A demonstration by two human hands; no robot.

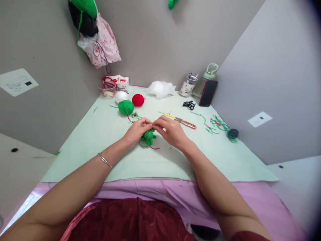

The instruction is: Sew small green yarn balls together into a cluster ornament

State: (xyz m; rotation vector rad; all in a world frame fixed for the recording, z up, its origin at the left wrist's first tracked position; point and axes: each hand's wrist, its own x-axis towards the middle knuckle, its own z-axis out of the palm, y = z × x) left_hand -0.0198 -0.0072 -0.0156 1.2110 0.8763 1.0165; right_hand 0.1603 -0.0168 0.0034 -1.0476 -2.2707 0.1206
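Note:
A small green crocheted figure [148,136] rests on the pale table cover, with loose green and red yarn ends around it. My left hand [137,131] is closed on its upper edge, thumb and fingers pinched together. Touching those fingertips, my right hand [171,130] is also pinched shut; whatever lies between its fingers is too small to make out. Just beyond the hands are orange thread snips [187,124] and a yellow-handled crochet hook [170,115]. Green [126,107], red [138,100] and white [121,97] yarn balls sit behind my left hand.
White stuffing [161,89] lies by the back wall. To its right stand a pen cup [188,87], a bottle [200,87] and a phone [208,93]. Yarn scraps [216,124] and a black roll [233,134] are at the right, a clear bowl [107,91] at the left.

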